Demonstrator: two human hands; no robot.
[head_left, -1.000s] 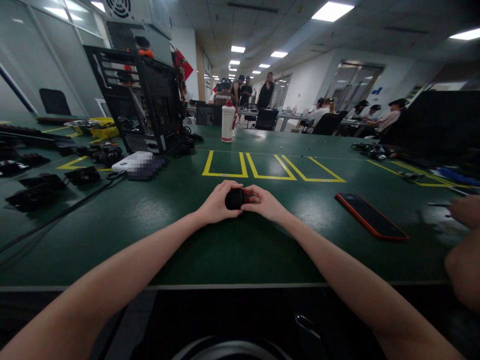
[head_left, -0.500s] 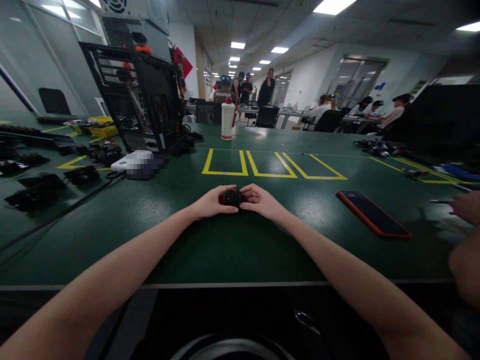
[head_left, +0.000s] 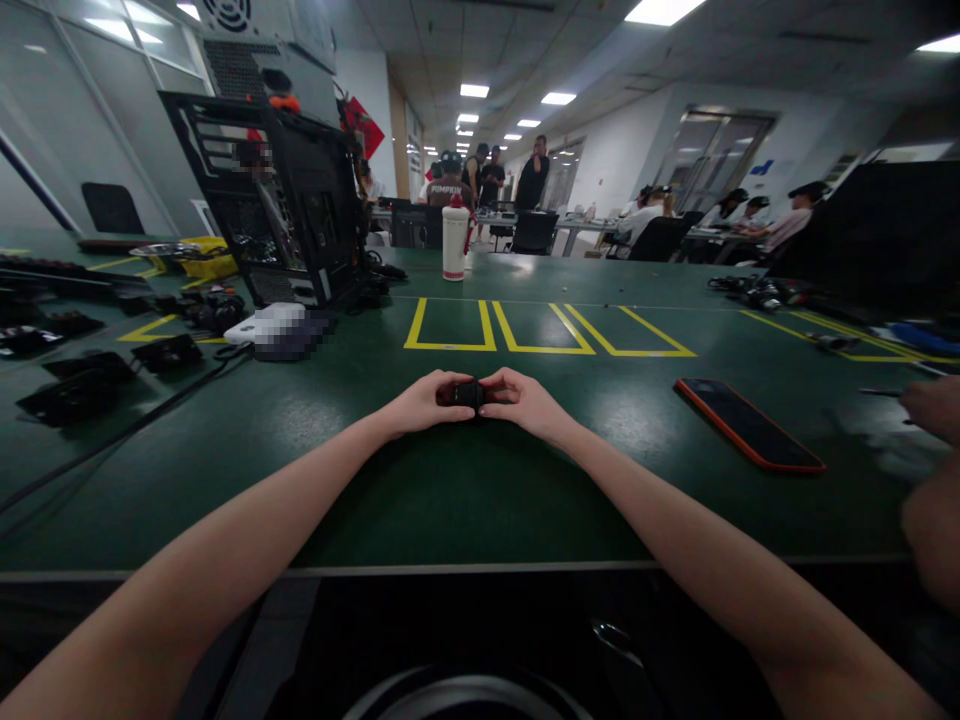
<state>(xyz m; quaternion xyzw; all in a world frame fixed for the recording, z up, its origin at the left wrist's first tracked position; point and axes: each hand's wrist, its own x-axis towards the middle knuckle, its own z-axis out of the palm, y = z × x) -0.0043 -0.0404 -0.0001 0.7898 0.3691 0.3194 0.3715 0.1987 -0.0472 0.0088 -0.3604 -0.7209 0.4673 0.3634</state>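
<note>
A small black cylindrical part [head_left: 466,394] is held just above or on the green table, straight in front of me; its exact kind cannot be made out. My left hand [head_left: 420,402] is closed round its left side, thumb below and fingers above. From the right, my right hand [head_left: 521,400] grips the other end between its thumb and fingertips. The fingers cover both ends of the part.
Yellow tape frames [head_left: 450,347] mark the table beyond my hands. An orange-edged phone [head_left: 750,424] lies to the right, near another person's hand [head_left: 934,408]. Leftward stand an open black computer case [head_left: 300,200] and several black parts [head_left: 71,398]. A white bottle [head_left: 454,242] stands farther back.
The black part has turned slightly between my hands, and its reddish left end shows less. My right fingertips have closed in on its right end. Both forearms stay nearly in place.
</note>
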